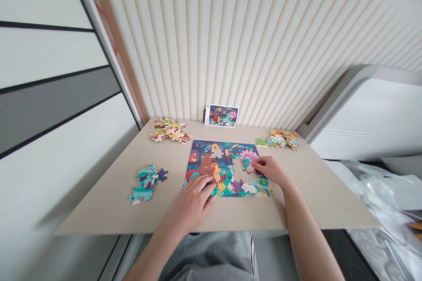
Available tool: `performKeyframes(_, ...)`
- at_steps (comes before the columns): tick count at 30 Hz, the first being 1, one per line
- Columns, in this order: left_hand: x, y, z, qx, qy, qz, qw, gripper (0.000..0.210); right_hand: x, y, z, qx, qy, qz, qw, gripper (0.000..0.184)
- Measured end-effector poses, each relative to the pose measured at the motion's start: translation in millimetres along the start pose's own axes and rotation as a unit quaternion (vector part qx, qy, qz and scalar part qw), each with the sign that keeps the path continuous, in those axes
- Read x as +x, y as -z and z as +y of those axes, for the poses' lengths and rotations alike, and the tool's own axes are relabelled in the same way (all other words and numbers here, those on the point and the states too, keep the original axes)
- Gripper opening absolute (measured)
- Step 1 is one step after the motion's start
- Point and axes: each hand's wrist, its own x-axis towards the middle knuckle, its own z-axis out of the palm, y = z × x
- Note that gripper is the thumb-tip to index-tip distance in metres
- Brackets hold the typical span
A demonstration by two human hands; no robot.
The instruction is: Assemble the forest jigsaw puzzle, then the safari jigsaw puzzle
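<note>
A partly assembled jigsaw puzzle lies mid-table, with colourful animals on a dark blue ground. Gaps of bare table show near its top middle and right of centre. My left hand rests on its lower left part, fingers stretched out and holding nothing. At the right side, by the purple peacock, my right hand has thumb and fingertips pinched on a puzzle piece at the edge of the larger gap. The fingers partly cover that piece. A small loose pile of teal and navy pieces lies left of the puzzle.
A reference picture card leans upright against the ribbed wall at the back. Piles of mixed pieces sit at the back left and back right of the beige table. Clear plastic wrapping lies beyond the right edge.
</note>
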Motion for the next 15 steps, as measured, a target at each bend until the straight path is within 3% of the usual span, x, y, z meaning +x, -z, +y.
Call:
performKeyframes(9, -0.4, -0.1, -0.5, -0.006, 0.007, -0.009, 1.0, 0.034, -5.7, -7.2, -17.5, -0.004, 0.051, -0.054, 0.997, 0.041)
performKeyframes(15, -0.1, 0.1, 0.1, -0.004, 0.01, -0.012, 1.0, 0.034, -14.2, -1.5, -38.4, 0.059, 0.064, -0.119, 0.989, 0.051)
